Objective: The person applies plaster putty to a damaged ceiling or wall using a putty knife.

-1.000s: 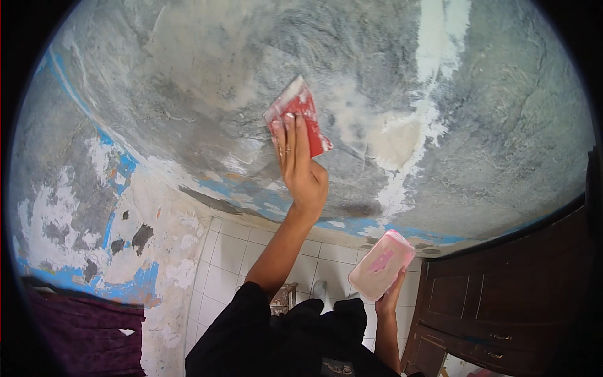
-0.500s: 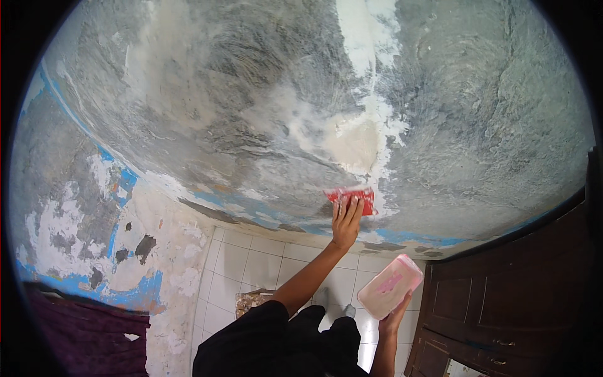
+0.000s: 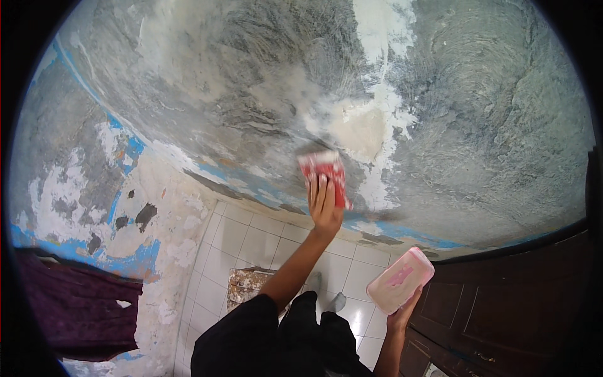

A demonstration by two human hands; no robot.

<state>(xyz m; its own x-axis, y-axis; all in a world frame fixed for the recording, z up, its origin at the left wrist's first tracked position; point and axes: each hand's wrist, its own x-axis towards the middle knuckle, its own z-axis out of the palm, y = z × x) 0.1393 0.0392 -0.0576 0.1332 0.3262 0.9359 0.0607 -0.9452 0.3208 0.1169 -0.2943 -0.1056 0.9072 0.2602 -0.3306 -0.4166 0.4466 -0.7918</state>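
Observation:
My left hand (image 3: 325, 210) is closed on a red plastic putty spreader (image 3: 326, 173) smeared with white paste, its blade against the grey plastered wall (image 3: 239, 69). The spreader is slightly blurred. To its right, a cream patch of filler (image 3: 358, 132) and a rough white filler strip (image 3: 380, 94) mark the wall. My right hand (image 3: 405, 311) grips a pink rectangular plastic tub (image 3: 402, 281) by its near right side, away from the wall. Off-white paste fills the tub, with a pink area showing in the middle.
A dark wooden cabinet (image 3: 496, 301) stands on the right. Below me a paste-spattered board or box (image 3: 248, 288) rests on white floor tiles (image 3: 257, 245) near my feet. The left wall has peeling blue paint (image 3: 135, 257) and a purple cloth (image 3: 94, 308).
My left hand has moved the spreader left and up along the wall, away from the white strip, and turned it. The tub has shifted slightly right and up in view.

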